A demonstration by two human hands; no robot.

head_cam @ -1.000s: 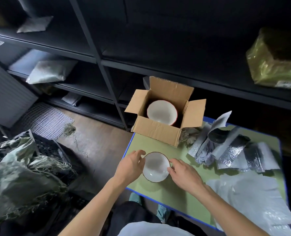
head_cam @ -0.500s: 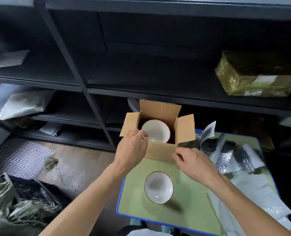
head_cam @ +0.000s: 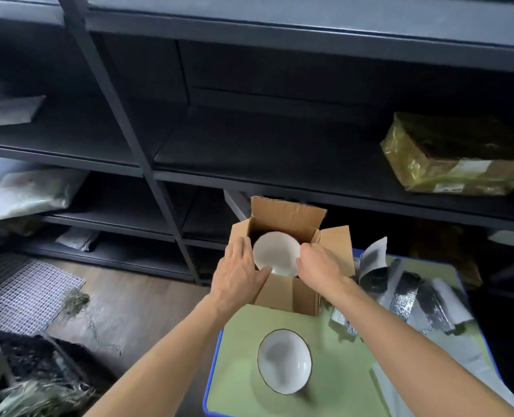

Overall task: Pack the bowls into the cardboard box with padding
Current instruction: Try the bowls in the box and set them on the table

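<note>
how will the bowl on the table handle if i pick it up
The bowl looks like glazed ceramic, so it is probably stiff, fragile and somewhat slippery. It sits upright on the table, so a push would likely slide it, not roll it.

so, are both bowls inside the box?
No, the near bowl sits on the green table in front of the cardboard box; only the far bowl is at its opening.

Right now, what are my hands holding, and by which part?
The white bowl in the cardboard box, by opposite sides of its rim, left hand and right hand.
</note>
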